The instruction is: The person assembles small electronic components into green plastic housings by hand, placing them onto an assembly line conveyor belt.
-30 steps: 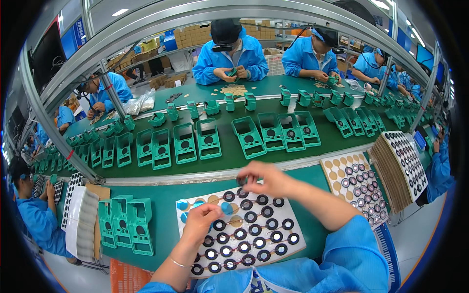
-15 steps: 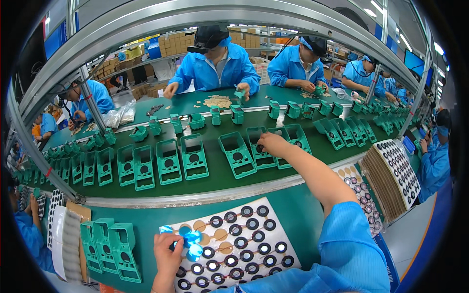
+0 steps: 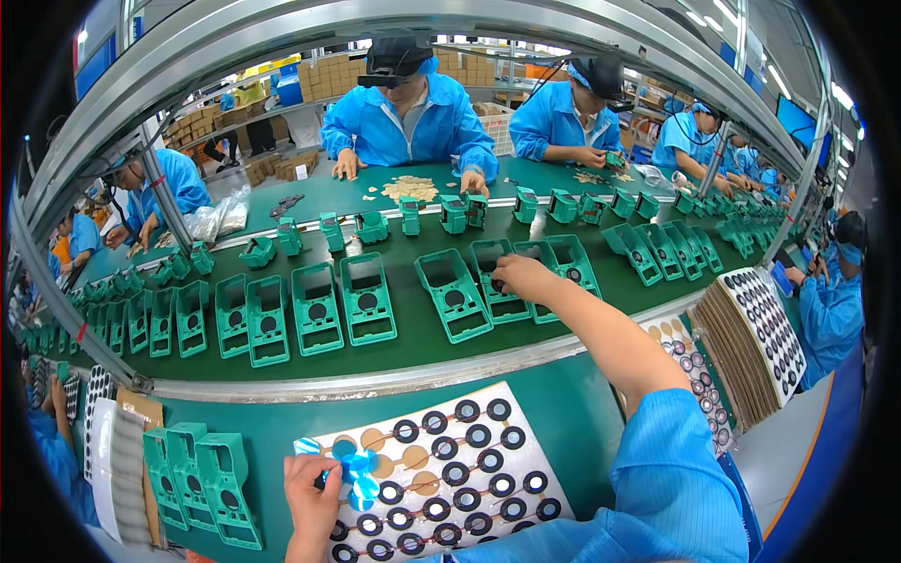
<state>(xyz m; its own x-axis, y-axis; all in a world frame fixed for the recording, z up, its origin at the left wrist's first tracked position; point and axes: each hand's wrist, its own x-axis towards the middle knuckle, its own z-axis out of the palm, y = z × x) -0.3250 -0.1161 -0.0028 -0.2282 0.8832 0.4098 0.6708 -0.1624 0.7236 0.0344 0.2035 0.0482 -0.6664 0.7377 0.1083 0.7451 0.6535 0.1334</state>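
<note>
In the head view, holding the right hand (image 3: 519, 274), bunched narrow, just off centre toward three o'clock, at a boxy, plastic-looking green housing (image 3: 508, 310) slanted lengthwise from eleven to five; cannot tell whether gripping or merely touching. At seven, holding the left hand (image 3: 313, 488), drawn narrow, against glossy, round blue films (image 3: 361, 466), cannot tell whether pinched, over a flat white sheet (image 3: 527, 458) bearing rows of black rings (image 3: 458, 411), spread toward six on the smooth green counter (image 3: 554, 403).

Ceiling lights (image 3: 842, 96) glow at upper right, cardboard cartons (image 3: 328, 79) line rear shelving (image 3: 317, 106), and grey floor (image 3: 777, 422) shows at right.
</note>
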